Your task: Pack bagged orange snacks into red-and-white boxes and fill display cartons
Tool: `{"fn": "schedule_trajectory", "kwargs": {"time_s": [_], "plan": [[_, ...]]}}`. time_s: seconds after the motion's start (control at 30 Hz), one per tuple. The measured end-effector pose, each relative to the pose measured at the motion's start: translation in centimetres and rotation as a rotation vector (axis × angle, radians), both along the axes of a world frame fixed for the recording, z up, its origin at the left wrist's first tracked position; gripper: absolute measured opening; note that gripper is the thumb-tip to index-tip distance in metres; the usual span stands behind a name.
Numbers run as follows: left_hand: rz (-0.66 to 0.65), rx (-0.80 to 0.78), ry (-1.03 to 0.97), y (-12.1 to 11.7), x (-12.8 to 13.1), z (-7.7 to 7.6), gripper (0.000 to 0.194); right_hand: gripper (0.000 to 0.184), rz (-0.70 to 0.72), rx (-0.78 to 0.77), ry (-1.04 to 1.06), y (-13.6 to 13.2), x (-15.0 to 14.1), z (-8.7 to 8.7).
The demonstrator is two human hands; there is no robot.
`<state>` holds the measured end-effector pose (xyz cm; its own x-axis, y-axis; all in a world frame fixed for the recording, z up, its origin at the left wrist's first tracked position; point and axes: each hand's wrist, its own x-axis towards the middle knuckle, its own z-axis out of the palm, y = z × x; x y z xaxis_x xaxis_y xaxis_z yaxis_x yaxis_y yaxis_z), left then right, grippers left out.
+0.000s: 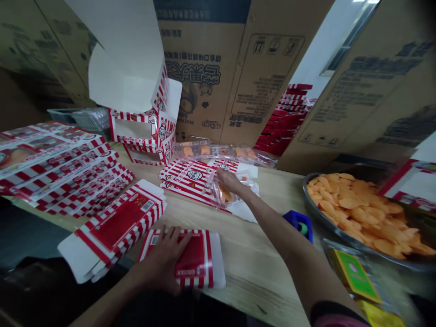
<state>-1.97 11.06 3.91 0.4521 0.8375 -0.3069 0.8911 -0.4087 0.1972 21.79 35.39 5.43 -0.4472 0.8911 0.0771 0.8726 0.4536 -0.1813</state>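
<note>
The table [262,268] has a smooth surface of pale, wood-like grain. At its far side stand big brown cardboard boxes [204,68] with dark printing. A wide metal bowl [308,193] at the right is heaped with thin, curved orange pieces [357,202], and near its left side is a blue tape dispenser [299,225].

The near striped carton [200,259] lies flat at the near edge, left of the middle. It is of glossy card, with red and white stripes, a plain red panel, a barcode and a white flap at its right end. The clear packet [226,195] is crinkled, shiny plastic with something orange inside; it lies farther away, upon a flat striped sheet [184,175].

The left hand [166,259] comes from the near left, palm down, its fingers spread and not clenched, touching the top of the carton. The right hand [229,179] reaches from the near right with a long forearm. Its fingers are bent at the packet, but I cannot tell if they grasp it.
</note>
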Motion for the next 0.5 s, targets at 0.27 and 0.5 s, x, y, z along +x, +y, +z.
{"fn": "schedule_trajectory", "kwargs": {"time_s": [0.27, 0.5], "plan": [[0.393, 0.283, 0.046, -3.4, 0.8, -0.2, 0.102, 0.020, -0.118, 0.200, 0.049, -7.7, 0.9, 2.5], [0.420, 0.380, 0.013, -3.6, 1.3, -0.8, 0.104, 0.022, 0.070, 0.146, 0.145, -13.9, 0.3, -0.7]]}}
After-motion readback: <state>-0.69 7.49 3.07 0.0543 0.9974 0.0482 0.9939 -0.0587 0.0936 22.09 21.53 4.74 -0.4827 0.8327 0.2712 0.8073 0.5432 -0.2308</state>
